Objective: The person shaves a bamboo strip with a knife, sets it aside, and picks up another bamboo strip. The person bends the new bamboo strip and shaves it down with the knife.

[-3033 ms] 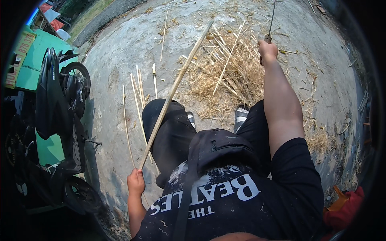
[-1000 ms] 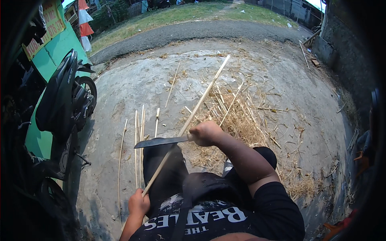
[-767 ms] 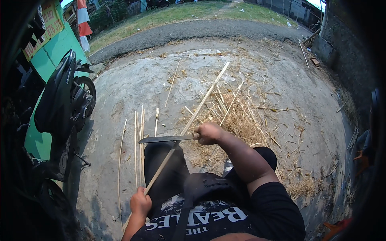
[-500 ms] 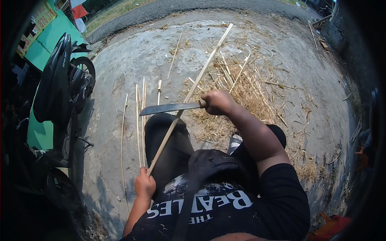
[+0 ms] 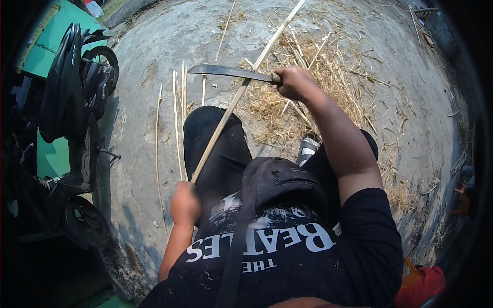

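My left hand (image 5: 185, 204), blurred at the fingers, is closed round the near end of a long pale bamboo strip (image 5: 223, 126). The strip slants over my left thigh, away and to the right, past the upper picture edge. My right hand (image 5: 296, 82) grips the short handle of a machete (image 5: 221, 70). Its blade points left and crosses the strip beyond my left knee. Whether the edge bites into the strip cannot be made out.
Several thin strips (image 5: 184, 95) lie on the concrete ground left of my knee. Ahead to the right spreads a heap of shavings (image 5: 334, 87) with more strips in it. A black motorbike (image 5: 64, 92) stands at the left. A red bag-like thing (image 5: 421, 286) sits at the lower right.
The machete and my right hand have moved away from me along the strip, farther from my left hand. The whole view has tilted, so the ground appears higher in the picture.
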Motion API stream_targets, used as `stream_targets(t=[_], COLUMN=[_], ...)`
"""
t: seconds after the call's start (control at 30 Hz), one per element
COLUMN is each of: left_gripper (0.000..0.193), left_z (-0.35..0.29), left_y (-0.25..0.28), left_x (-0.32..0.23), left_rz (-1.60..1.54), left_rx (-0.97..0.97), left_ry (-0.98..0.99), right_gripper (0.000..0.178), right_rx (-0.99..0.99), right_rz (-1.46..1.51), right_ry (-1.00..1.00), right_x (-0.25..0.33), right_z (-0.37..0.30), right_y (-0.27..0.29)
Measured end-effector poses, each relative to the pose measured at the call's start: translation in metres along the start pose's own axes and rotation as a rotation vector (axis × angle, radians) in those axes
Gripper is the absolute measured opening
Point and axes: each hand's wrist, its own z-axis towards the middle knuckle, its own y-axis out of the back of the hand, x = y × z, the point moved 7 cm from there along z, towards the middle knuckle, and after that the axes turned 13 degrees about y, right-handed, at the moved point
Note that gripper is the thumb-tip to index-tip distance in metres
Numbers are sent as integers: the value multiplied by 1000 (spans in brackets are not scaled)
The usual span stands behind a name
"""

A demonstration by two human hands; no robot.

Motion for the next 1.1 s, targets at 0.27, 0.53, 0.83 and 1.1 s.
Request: stream_targets(t=[0.27,0.53,0.83,1.1], left_gripper=[25,27,22,23], left_z=[-7,-7,11,-19], left_y=[-5,3,15,42], left_x=[12,10,15,71], left_rz=[-102,-37,6,-88], left_rx=[-52,-54,-115,-145], left_ry=[-56,-84,-93,-4], right_gripper=[12,15,19,9], right_rx=[34,24,-34,70], right_rz=[-7,90,279,-21], right_ry=[180,62,-330,248], right_x=[46,21,-70,32], right_z=[-2,2,-14,-4], right_y=[18,16,14,25])
